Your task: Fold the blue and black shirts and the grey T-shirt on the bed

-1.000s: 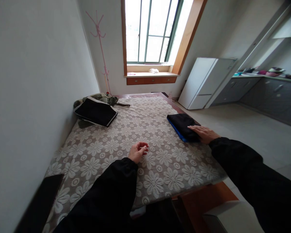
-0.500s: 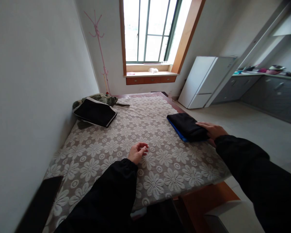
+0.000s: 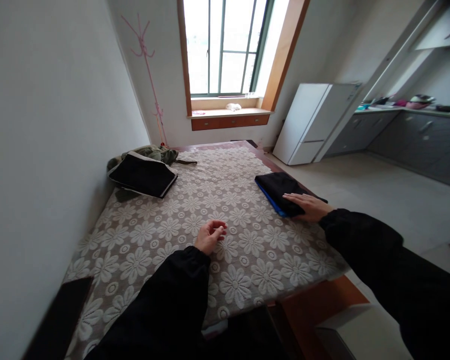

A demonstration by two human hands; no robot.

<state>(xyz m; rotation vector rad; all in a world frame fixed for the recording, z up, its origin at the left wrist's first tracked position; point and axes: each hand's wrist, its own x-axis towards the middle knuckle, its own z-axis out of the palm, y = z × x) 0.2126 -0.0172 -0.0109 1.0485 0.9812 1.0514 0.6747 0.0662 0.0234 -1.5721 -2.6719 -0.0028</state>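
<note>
A folded black garment with a blue edge (image 3: 275, 188) lies near the right side of the bed (image 3: 195, 215), which has a floral lace cover. My right hand (image 3: 309, 206) lies flat on the near end of this folded garment, fingers stretched out. My left hand (image 3: 209, 236) rests on the lace cover in the middle of the bed, fingers loosely curled with nothing in them.
A black bag with white trim (image 3: 142, 174) and an olive garment (image 3: 152, 152) lie at the far left by the wall. A pink coat stand (image 3: 150, 75) stands in the corner by the window. A white fridge (image 3: 311, 122) and grey kitchen cabinets (image 3: 416, 140) stand right.
My right hand slid from the right edge of the folded garment back onto its top, lying flat. My left hand stayed in place.
</note>
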